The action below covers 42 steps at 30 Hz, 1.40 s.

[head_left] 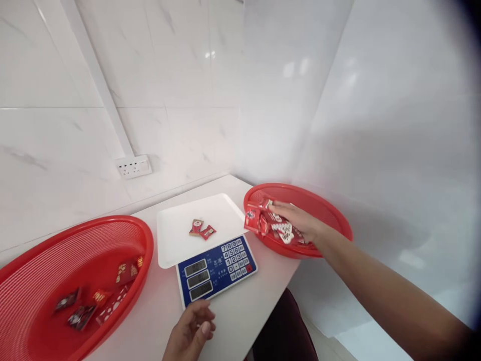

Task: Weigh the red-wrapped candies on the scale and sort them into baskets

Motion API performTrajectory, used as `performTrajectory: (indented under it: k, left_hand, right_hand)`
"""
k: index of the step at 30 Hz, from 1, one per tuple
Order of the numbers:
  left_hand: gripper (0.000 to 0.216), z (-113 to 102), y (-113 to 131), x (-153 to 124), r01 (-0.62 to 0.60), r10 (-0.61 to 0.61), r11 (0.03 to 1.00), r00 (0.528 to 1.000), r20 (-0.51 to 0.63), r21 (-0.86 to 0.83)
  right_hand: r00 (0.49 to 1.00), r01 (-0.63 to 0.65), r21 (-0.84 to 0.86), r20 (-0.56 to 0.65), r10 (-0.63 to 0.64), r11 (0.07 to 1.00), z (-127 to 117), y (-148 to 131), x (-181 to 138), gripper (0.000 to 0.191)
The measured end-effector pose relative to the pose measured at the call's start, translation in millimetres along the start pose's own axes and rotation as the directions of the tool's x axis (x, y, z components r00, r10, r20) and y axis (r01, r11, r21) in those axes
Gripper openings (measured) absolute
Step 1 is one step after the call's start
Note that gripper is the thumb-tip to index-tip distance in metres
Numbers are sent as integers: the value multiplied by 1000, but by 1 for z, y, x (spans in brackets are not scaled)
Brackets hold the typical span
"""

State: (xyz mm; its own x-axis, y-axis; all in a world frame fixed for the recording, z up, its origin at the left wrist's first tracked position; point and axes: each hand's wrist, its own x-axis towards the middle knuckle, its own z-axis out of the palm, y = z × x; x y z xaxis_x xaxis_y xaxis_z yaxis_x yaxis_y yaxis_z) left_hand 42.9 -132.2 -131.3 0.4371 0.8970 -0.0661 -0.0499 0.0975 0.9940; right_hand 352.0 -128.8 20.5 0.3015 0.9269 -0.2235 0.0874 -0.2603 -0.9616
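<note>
My right hand reaches over the red basket on the right, its fingers closed on red snack packets that stick out past the basket's left rim. Larger red packets with white print lie below the hand in that basket. My left hand is at the near edge of the blue-fronted weighing scale, loosely curled with thumb and fingers apart and nothing in it. On the scale's white tray lie two small wrapped pieces, one red and brown, one red.
Another red basket stands at the left with several small packets inside. The white table meets a tiled wall with a socket. A dark seat is below the table's right edge.
</note>
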Motion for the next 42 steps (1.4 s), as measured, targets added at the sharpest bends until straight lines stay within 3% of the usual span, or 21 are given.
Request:
performTrajectory:
  k: [2,5,7,10,13,16,21,27,34,37,42]
  left_hand:
    - [50,2,4,-3,25,-14,982,998,59,-186]
    - [68,4,6,-7,136,-54,885,980,192,-445]
    - [72,4,6,-11,247,-110,796,957,268,-553]
    - [68,2,5,-15,341,-220,730,938,269,-592]
    - [56,1,7,-16,381,-289,735,925,248,-562]
    - [44,2,9,-15,438,-346,736,899,268,-517]
    - [40,5,12,-14,480,-435,712,874,215,-512]
    - [35,3,14,-12,440,-423,702,890,169,-560]
    - [30,-3,12,-12,419,-389,685,902,187,-596]
    - [30,-2,13,-11,414,-386,674,904,186,-612]
    - [34,-3,17,-8,410,-413,678,899,145,-610]
  right_hand:
    - [972,4,144,232,-38,990,36,17,-16,42]
    - [831,13,139,550,-88,990,94,50,-38,35]
    - [750,56,115,651,-118,992,127,67,-50,33]
    - [781,140,90,602,-166,986,155,79,-59,31]
    - [827,165,-10,546,-133,986,160,78,-61,33]
    - [826,225,-110,549,-129,968,157,74,-61,31]
    - [818,427,-167,490,-301,888,160,77,-61,30]
    - [898,324,-278,392,-201,905,164,94,-58,42]
    - [841,454,-274,446,-306,848,161,96,-55,37]
    - [869,413,-280,407,-282,867,159,95,-54,38]
    - [919,376,-284,237,-316,882,153,94,-53,31]
